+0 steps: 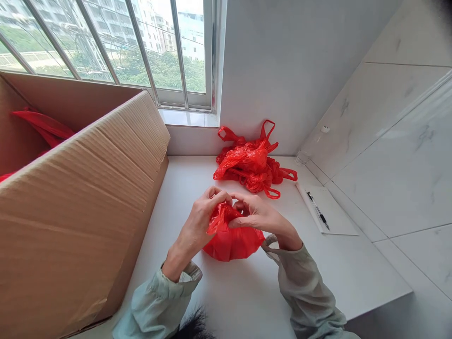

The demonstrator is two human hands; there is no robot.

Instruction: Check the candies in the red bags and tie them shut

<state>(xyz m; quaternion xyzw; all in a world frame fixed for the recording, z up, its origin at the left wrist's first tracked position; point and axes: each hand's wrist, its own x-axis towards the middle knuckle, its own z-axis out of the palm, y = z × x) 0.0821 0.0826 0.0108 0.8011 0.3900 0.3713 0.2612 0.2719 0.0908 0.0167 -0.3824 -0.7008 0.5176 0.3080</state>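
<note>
Behind red bag [233,245]: more bags [249,160] (cdbd. box [84,207] L).

White tabletop [226,301], smooth, its rear edge meeting the wall [282,94]. Left: large open cardboard box [77,226]. Rear, near the wall: heap of crumpled red plastic bags [250,162]. Right: white paper pad [341,219], flat. Middle: gathered red bag [233,247]; whether its base touches the surface, unclear.

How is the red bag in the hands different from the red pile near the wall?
The red bag is held by the left hand and right hand; no hand touches the red pile. The bag's lower part is rounded; the pile is a crumpled heap with loops sticking out. Both are bright red.
</note>
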